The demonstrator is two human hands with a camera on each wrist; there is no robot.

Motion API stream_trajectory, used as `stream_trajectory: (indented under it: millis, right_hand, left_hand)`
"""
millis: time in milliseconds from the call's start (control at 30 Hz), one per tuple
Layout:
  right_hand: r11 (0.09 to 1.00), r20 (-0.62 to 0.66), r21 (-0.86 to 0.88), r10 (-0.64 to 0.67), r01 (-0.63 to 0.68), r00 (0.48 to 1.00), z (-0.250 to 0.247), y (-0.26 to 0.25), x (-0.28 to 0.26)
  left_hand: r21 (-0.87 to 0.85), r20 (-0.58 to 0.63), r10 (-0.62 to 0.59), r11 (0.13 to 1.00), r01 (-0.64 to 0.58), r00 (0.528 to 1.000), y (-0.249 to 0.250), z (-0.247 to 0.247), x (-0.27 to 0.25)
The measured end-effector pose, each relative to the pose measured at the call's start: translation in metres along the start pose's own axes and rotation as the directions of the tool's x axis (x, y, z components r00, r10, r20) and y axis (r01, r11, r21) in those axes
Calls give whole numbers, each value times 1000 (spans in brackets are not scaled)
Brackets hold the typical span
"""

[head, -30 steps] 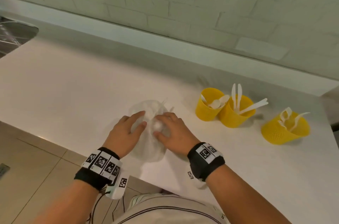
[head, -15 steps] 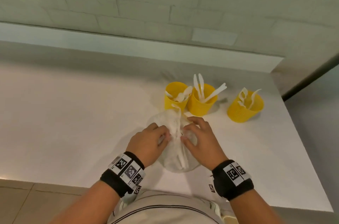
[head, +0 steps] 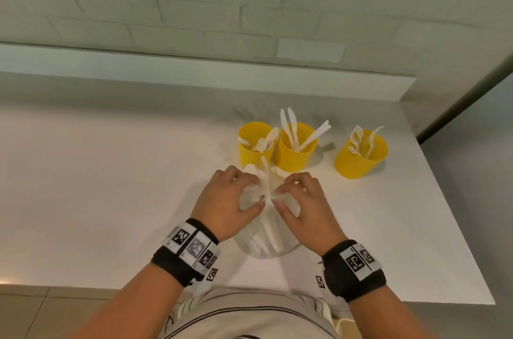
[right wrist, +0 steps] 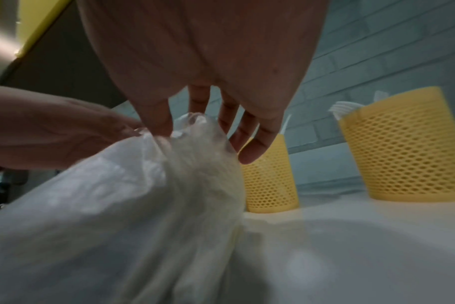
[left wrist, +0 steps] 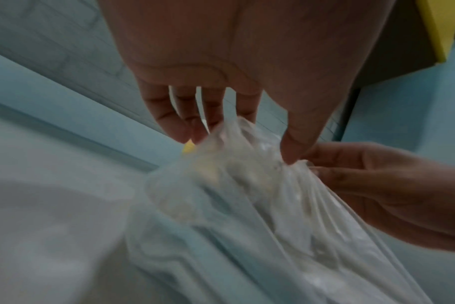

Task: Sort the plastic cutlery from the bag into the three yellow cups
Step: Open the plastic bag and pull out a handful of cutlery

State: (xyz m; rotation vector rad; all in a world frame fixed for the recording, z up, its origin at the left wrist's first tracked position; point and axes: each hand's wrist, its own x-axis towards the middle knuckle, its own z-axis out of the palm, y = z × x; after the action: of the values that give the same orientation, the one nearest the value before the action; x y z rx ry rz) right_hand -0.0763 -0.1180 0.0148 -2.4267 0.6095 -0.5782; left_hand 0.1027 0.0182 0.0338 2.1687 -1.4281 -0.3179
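Note:
A clear plastic bag (head: 266,241) of white cutlery lies on the white counter (head: 111,186), right in front of me. My left hand (head: 230,200) pinches the gathered bag top (left wrist: 237,148) from the left; my right hand (head: 299,200) pinches it (right wrist: 192,131) from the right. Behind the bag stand three yellow mesh cups: the left cup (head: 254,141) holds spoons, the middle cup (head: 297,148) knives, the right cup (head: 361,155) forks. Cutlery tips (head: 263,163) poke out of the bag's mouth towards the left cup.
A white brick wall (head: 249,5) with a low ledge runs along the counter's back. The counter's right edge (head: 449,213) and front edge are close by. Tiled floor (head: 41,311) shows at the lower left.
The bag and both hands have come closer to the cups, and the view has swung towards them. Both hands went from resting flat on the bag to pinching its gathered top.

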Motion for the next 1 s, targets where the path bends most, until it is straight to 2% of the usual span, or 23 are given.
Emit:
stream_trajectory:
  millis: [67, 100, 200, 267, 333, 433, 467, 533, 633, 700, 767, 833, 867, 933, 1000]
  right_hand:
    - [998, 25, -50, -37, 38, 999, 3, -1, 4]
    - [999, 8, -40, -32, 33, 999, 0, 1, 4]
    - [998, -97, 55, 47, -42, 994, -17, 15, -1]
    - [995, -125, 72, 71, -62, 990, -23, 18, -7]
    - [997, -83, 58, 63, -58, 995, -18, 13, -8]
    - [1000, 6, -16, 22, -22, 1000, -6, 2, 2]
    - [999, -3, -42, -12, 12, 1000, -6, 0, 5]
    - [999, -75, -34, -30, 27, 997, -13, 7, 6]
    - [997, -184, 68, 39, -26, 982, -34, 23, -4]
    - [993, -202, 111, 73, -52, 977, -42, 22, -10]
    - [982, -176, 185, 84, -51, 981, -44, 10, -5]
    - [949, -111, 312, 70, -32, 991, -41, -9, 3]
    - [918, -71, 395, 76, -42, 995, -41, -18, 7]
    - [827, 17, 550, 127, -115, 992, -50, -34, 9]
    - [753, 69, 636, 161, -168, 985, -66, -39, 5]
  left_hand:
    - [25, 64, 4, 1000, -6, 998, 6, 1, 7]
    - [-1, 54, -15, 1000, 15, 998, 4, -1, 8]
    - [-142, -98, -126, 984, 111, 987, -5, -16, 4]
    - [-200, -134, -186, 967, 157, 973, -5, -22, 0]
    - [-147, -81, -146, 980, 134, 986, 6, -21, 3]
    - [63, 46, -52, 997, 49, 998, 26, -10, 15]
    - [97, 46, -52, 994, 47, 998, 28, -10, 19]
    - [56, -8, -89, 994, 89, 996, 24, -16, 23]
    - [-119, -142, -192, 977, 176, 971, 5, -33, 23]
    - [-137, -214, -210, 973, 183, 954, -2, -38, 24]
    - [-104, -176, -115, 990, 98, 978, 3, -35, 27]
    - [-84, -49, -42, 996, 37, 998, 15, -29, 30]
    - [-76, -3, -46, 996, 46, 999, 20, -27, 31]
    - [-124, -17, -123, 985, 120, 992, 22, -29, 36]
    - [-270, -110, -278, 932, 241, 954, 17, -39, 40]
